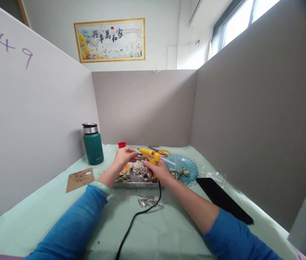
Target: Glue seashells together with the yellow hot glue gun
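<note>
Right hand (pixel 160 171) grips yellow plastic glue gun (pixel 150 155), fingers round handle. Left hand (pixel 125 156) just beside gun's tip, fingers curled; cannot tell if holding something. Shallow silver metal tray (pixel 134 185) below fingers.

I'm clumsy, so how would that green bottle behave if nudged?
The green bottle could tip if pushed high up, being taller than wide. Knocked over, it would probably roll, since it looks cylindrical. Its metallic-looking neck suggests a stiff shell.
</note>
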Available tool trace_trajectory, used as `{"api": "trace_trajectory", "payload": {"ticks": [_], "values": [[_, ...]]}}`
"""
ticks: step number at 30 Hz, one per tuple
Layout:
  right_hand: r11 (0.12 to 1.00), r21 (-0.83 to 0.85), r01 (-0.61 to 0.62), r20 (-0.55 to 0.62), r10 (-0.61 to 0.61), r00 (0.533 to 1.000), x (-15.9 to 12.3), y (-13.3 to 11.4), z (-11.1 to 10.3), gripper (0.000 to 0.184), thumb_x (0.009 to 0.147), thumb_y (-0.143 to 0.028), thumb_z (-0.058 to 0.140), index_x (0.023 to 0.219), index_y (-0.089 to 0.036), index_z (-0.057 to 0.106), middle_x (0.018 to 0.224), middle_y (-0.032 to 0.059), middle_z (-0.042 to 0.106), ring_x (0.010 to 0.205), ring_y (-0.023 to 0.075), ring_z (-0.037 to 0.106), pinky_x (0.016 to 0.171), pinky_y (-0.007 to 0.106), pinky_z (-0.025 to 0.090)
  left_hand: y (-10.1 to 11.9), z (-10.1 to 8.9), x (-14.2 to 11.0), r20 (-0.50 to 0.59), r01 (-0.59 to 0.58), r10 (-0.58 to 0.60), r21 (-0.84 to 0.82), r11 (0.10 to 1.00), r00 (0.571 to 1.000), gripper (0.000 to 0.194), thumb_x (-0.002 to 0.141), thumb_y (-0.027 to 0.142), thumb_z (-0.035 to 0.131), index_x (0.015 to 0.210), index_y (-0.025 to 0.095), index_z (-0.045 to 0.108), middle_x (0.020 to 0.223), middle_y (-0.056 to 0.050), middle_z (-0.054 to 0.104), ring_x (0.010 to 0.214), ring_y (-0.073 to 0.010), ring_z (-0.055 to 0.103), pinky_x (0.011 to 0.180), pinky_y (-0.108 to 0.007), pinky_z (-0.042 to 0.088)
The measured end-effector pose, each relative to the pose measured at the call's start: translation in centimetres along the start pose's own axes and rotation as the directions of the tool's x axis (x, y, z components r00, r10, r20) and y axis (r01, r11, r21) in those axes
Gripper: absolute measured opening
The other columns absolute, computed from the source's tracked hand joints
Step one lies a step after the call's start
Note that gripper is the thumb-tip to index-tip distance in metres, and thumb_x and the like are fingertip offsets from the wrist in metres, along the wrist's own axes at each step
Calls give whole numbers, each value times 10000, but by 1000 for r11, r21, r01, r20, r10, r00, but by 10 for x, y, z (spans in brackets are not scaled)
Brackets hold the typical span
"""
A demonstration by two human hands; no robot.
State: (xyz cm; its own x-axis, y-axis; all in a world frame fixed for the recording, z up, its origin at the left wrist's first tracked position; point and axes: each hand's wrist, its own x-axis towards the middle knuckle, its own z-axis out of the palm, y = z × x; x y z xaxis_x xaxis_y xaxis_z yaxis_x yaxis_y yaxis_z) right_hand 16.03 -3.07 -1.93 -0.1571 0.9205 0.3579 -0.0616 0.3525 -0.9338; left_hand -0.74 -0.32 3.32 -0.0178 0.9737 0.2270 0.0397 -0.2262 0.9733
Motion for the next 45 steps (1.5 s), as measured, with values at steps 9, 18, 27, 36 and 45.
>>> {"api": "trace_trajectory", "payload": {"ticks": [9, 18, 27, 36, 45], "values": [[999, 23, -22, 9, 22, 1000, -1, -4, 1, 279, 733, -440, 656, 754, -178, 562, 489, -60, 505, 359, 75, 427, 368, 202, 317, 0, 0, 0, -12, -5, 5, 0, 1000, 1000, 229, 648, 157, 778, 714, 115, 563, 589, -78, 682, 562, -184, 686, 553, -257, 546], [997, 70, -24, -60, 28, 998, -1, -4, 2, 293, 723, -447, 661, 753, -176, 554, 481, -62, 501, 341, 68, 417, 352, 197, 310, -4, -2, 3, -21, -6, 6, -32, 999, 1000, 283, 619, 196, 816, 729, 117, 568, 631, -91, 695, 600, -202, 700, 566, -264, 552], [998, 56, -32, -51, 34, 998, 0, -2, 1, 299, 724, -443, 657, 797, -169, 562, 503, -63, 510, 347, 66, 418, 349, 194, 306, 0, 0, -1, -14, -29, 29, 9, 1000, 999, 211, 644, 160, 765, 709, 112, 571, 605, -75, 690, 574, -186, 692, 555, -259, 560], [999, 38, -22, -34, 24, 999, -1, -3, 0, 277, 740, -436, 651, 782, -176, 565, 481, -60, 501, 358, 77, 418, 361, 204, 311, 2, 1, -1, -24, -52, 54, 77, 996, 998, 141, 653, 126, 708, 682, 116, 571, 578, -74, 688, 553, -184, 686, 523, -248, 548], [1000, 22, -16, -12, 17, 1000, -1, -2, 0, 280, 742, -438, 653, 768, -173, 566, 498, -53, 500, 363, 74, 421, 367, 203, 317, 1, 1, -1, -27, -61, 63, 84, 995, 998, 127, 648, 124, 699, 674, 116, 575, 579, -74, 688, 553, -179, 685, 519, -242, 544]]}}
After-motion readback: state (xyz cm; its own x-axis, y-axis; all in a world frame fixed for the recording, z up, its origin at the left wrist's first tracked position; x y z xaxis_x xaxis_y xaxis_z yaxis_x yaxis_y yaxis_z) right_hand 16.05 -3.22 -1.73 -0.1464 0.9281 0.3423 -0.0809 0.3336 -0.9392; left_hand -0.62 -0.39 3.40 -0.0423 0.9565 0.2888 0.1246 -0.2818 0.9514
